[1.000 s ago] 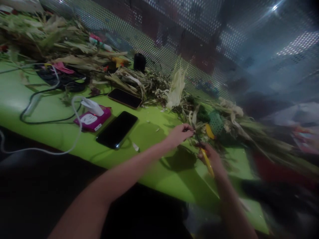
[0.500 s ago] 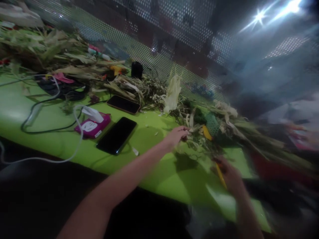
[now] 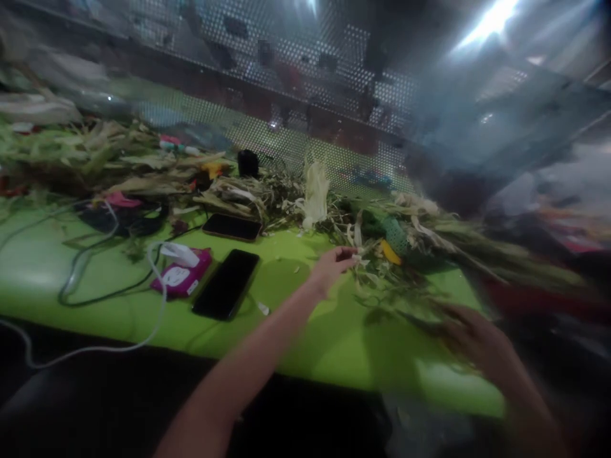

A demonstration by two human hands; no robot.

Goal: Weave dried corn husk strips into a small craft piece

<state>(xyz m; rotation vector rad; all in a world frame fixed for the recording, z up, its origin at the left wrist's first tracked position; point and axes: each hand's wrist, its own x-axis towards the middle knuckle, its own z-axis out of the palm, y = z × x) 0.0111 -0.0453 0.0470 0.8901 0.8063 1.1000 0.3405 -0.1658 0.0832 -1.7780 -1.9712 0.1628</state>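
At the front edge of a loose heap of dried plant scraps, my left hand (image 3: 331,267) has its thumb and fingers pinched together on a pale bit of dried plant (image 3: 358,259). My right hand (image 3: 477,337), smeared by motion, is curled low over the table's right side, beside leafy stems (image 3: 410,296). What its fingers hold is too blurred to name. Between and behind the hands lie a curved yellow piece (image 3: 391,252) and a green mesh-like thing (image 3: 395,232). A pale corn husk (image 3: 316,194) stands up behind my left hand.
A large black phone (image 3: 226,284), a smaller phone (image 3: 232,227) and a magenta packet (image 3: 184,273) lie on the green table (image 3: 305,343) to the left. Cables (image 3: 165,299) run over its front edge. Husks and leaves (image 3: 95,152) pile along the back, before a perforated metal screen (image 3: 334,149).
My right hand has moved right and nearer, and the yellow stick-like thing in it has blurred from clear view. My left hand stays at the scraps. The camera view has shifted.
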